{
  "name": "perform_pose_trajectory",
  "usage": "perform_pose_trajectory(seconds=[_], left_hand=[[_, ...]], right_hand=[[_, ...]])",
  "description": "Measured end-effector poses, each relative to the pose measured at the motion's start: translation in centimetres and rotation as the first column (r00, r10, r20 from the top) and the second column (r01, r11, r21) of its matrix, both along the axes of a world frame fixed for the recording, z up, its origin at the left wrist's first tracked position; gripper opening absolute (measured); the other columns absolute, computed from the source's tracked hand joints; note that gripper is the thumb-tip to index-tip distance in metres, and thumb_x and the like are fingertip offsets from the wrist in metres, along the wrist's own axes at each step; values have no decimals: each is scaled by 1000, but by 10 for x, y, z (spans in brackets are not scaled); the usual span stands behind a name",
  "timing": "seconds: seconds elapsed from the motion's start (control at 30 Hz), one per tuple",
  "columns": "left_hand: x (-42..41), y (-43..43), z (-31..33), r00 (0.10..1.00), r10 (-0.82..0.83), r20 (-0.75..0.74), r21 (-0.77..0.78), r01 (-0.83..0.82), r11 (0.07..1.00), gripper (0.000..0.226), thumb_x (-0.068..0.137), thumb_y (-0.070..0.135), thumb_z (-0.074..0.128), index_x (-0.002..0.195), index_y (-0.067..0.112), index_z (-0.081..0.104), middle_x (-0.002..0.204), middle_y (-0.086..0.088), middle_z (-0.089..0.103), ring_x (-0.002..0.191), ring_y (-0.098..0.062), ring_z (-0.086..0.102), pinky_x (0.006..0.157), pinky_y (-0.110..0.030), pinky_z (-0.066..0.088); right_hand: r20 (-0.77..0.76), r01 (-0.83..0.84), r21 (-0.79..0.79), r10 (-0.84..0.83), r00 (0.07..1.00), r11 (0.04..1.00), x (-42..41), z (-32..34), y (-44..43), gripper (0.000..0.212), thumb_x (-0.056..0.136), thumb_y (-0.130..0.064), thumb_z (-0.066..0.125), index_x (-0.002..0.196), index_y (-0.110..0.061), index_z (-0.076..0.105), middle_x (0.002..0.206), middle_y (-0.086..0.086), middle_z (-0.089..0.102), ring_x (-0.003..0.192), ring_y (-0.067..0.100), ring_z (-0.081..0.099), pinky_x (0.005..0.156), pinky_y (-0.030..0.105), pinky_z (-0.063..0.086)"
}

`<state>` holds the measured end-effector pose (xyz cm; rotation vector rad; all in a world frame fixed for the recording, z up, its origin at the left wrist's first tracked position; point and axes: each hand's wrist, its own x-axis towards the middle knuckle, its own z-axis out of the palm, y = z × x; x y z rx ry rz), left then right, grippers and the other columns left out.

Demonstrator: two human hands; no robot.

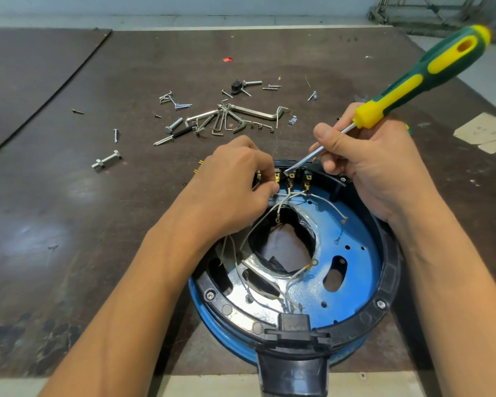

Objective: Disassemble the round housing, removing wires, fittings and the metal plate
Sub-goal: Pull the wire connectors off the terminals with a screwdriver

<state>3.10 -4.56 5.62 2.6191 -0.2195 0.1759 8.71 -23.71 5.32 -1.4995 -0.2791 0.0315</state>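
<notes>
Here, right hand (pixel 375 167) gripping screwdriver (pixel 413 81) (tip at terminals (pixel 291 179)), left hand (pixel 235 179) pinching wires (pixel 298 194)

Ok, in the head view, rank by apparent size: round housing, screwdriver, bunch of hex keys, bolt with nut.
1. round housing
2. screwdriver, handle apparently raised nearer the camera
3. bunch of hex keys
4. bolt with nut

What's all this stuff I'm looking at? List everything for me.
Round housing: one, blue with black ring, near table edge.
Wires: several, white, inside housing.
Terminals: a row, brass, housing's far rim.
Screwdriver: one, green-yellow handle, tip at terminals.
Hex keys: a bunch, silver, mid-table.
Screws and bolts: many, silver, scattered around keys.
Scrap: one, red, far table.
Paper piece: one, beige, right edge.
Table: one, dark brown.
Left hand: pinches a wire at the terminals.
Right hand: grips screwdriver shaft.
</notes>
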Motion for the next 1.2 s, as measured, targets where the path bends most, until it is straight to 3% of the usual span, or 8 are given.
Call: perform_pose_trajectory(seconds=[0.27,0.43,0.5,0.57,0.67,0.83,0.97,1.2], left_hand=[[0,1,0,1000,-2,1,-41,2,999,9,91,32,68,84,27,70,110,5,59,100,-19,58,91,-42,48],[2,5,1,999,48,25,-192,-43,980,14,92,31,67,79,26,66,100,5,63,91,-10,60,83,-25,47],[3,9,2,994,112,10,-386,-100,917,15,95,28,65,85,17,68,91,0,69,87,-14,66,80,-25,51],[6,14,4,986,168,-19,-610,-144,779,15,98,20,62,90,9,66,92,-12,72,88,-24,70,79,-30,56],[8,23,6,980,187,-72,-755,-176,632,12,101,11,55,91,10,61,86,-12,72,74,-17,70,63,-20,54],[18,50,-7,934,336,119,-436,-255,863,14,96,14,63,85,20,68,70,2,69,66,-17,68,74,-33,58],[20,59,-16,935,340,99,-352,-287,891,12,96,16,66,99,26,72,73,13,69,67,-4,66,71,-18,55],[21,58,-22,955,295,-9,-224,-290,931,19,97,24,64,114,29,71,83,23,60,81,0,61,88,-33,54]], right_hand=[[18,6,-17,-5,1000,1000,-1,0,0,28,93,-10,74,72,-15,55,74,19,64,50,17,54,51,23,45],[-9,37,24,-36,999,999,-1,3,1,29,93,-9,73,71,-14,55,75,19,62,47,16,52,50,22,44],[-4,34,29,-34,999,999,-1,2,0,28,93,-10,73,71,-15,56,74,17,62,48,16,51,50,23,44],[9,13,33,-13,1000,999,-1,2,1,27,92,-12,74,70,-16,58,75,17,64,49,16,51,52,24,45],[32,-11,30,10,999,999,-1,1,1,22,87,-20,77,69,-21,64,74,15,69,52,17,55,53,25,48],[109,-65,-2,65,992,998,-2,2,1,21,80,-39,82,72,-28,67,80,15,75,55,20,67,53,23,51],[135,-109,14,106,985,994,-4,2,4,20,84,-37,78,77,-25,63,85,14,77,57,22,71,53,22,52],[127,-117,-15,118,985,993,-5,4,6,29,84,-37,73,84,-12,58,89,16,77,59,24,71,55,25,54]])
